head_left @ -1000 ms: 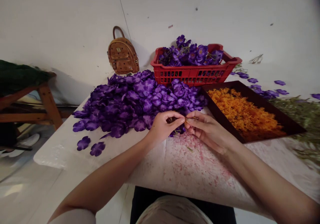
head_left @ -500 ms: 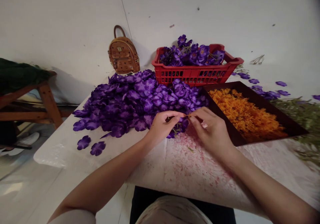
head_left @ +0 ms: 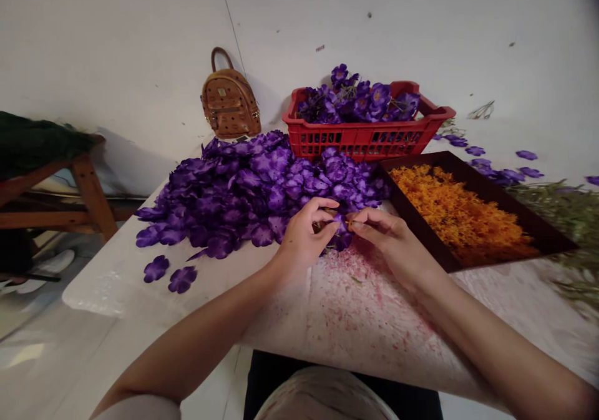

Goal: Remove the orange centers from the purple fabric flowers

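My left hand is at the near edge of the purple petal pile, its fingers curled and a gap between thumb and forefinger. A bit of orange shows under its forefinger; what it grips is mostly hidden. Facing it, my right hand pinches a small orange artificial flower centre between thumb and fingertips. Between the hands, a purple artificial flower sits just below the fingertips, partly covered. Right of my right hand, a dark tray holds a heap of fluffy orange flower centres.
Behind the pile stands a red plastic basket of purple flowers. A brown backpack leans on the wall. Green stems and loose petals lie at right. Two single petals rest at left on the white table.
My hands' fingertips, close together before, are now slightly apart. My left thumb and forefinger have spread, and the purple flower between the hands shows more.
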{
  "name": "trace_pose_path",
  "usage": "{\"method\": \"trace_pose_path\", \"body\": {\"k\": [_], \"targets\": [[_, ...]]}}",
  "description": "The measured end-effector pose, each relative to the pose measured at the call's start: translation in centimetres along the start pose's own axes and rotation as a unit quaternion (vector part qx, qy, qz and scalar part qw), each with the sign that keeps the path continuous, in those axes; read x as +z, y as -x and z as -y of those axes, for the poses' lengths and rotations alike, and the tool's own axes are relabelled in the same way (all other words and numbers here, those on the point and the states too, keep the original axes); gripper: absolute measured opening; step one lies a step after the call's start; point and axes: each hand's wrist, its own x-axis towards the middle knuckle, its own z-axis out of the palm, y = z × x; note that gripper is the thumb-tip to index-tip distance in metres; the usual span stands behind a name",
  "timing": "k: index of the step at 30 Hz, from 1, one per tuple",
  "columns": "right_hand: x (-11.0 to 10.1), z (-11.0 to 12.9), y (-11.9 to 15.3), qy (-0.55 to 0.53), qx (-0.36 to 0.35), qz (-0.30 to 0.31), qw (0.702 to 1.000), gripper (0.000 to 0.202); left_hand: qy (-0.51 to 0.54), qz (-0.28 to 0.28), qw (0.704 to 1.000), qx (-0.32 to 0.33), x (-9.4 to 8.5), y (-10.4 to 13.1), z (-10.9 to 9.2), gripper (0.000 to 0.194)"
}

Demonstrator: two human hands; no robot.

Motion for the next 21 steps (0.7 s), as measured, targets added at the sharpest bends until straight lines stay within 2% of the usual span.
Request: {"method": "trace_pose_path", "body": {"k": [4,8,13,21], "targets": [[0.0,0.07,-0.05,0.019,0.001,0.021,1.0,0.023,-0.001,0.008,1.0,0.017,-0.09,0.02,-0.07,0.028],[-0.11,-0.14,-0.23,0.055,-0.043,-0.006,0.998,0.023,0.004,0.003,1.0,-0.004,0.01,0.05,-0.21,0.025],[-0.18,-0.01,0.04,0.032,-0.049,-0.027,0.998,0.022,0.023,-0.004,1.0,-0.018,-0.04,-0.36,0.36,0.003],[-0.28,-0.09,-0.13,0.052,-0.047,0.006,0.998,0.022,0.052,-0.012,0.999,-0.011,-0.04,-0.45,0.33,0.004]]}}
